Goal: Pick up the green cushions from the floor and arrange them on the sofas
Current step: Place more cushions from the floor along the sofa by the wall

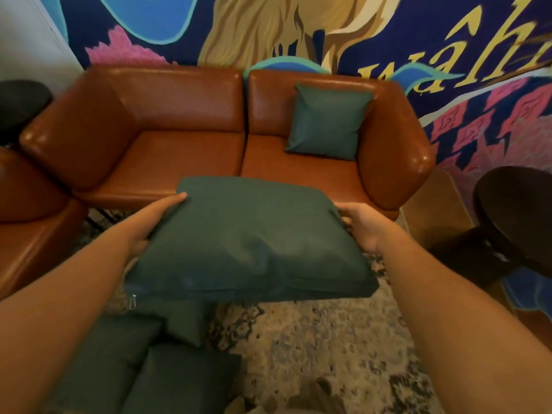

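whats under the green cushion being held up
Under the held cushion lie more green cushions on a patterned rug. It hides part of the nearest one and some rug.

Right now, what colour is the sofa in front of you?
The sofa is glossy reddish-brown, like leather; the head view shows it.

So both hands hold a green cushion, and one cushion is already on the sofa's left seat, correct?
Wrong seat. The head view shows the placed cushion leaning upright on the right seat of the sofa, not the left. The left hand and right hand do hold the held cushion.
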The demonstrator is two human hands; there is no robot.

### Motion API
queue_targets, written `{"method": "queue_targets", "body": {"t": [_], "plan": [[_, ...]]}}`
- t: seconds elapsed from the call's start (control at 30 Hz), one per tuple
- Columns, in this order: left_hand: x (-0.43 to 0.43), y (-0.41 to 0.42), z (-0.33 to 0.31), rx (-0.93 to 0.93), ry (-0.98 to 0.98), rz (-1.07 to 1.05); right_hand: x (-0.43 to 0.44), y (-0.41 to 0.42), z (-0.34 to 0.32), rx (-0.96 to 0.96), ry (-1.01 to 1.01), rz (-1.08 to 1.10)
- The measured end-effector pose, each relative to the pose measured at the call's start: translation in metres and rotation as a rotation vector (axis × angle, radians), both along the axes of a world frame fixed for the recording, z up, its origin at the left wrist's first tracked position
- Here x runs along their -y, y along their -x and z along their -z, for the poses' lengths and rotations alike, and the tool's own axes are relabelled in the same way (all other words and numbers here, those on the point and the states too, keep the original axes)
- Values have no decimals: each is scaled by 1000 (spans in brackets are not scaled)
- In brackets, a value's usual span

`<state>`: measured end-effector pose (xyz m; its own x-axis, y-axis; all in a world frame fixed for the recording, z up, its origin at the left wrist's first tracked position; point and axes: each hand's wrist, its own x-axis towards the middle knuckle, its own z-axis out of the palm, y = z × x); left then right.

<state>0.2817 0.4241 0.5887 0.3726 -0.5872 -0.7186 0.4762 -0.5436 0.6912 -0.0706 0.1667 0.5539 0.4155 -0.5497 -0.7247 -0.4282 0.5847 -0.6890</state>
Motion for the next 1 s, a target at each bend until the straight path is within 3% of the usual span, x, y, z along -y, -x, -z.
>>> {"method": "queue_targets", "body": {"t": [0.13,0.27,0.47,0.67,0.73,0.87,1.0], "plan": [[-3,-17,-18,37,132,-107,-3,1,-11,99,28,77],[-5,-25,-15,52,248,-273,-16,1,-24,62,-42,116],[8,-16,-20,239,82,-102,-23,8,-25,101,-81,162],[52,22,-21,273,198,-271,-4,20,-24,189,-85,411],[72,29,-23,290,185,-227,11,26,-25,243,-80,438],[116,36,-18,532,103,-19,55,45,-22,343,-69,488],[168,47,-2,638,-23,34,115,62,-21,326,-30,481]]}}
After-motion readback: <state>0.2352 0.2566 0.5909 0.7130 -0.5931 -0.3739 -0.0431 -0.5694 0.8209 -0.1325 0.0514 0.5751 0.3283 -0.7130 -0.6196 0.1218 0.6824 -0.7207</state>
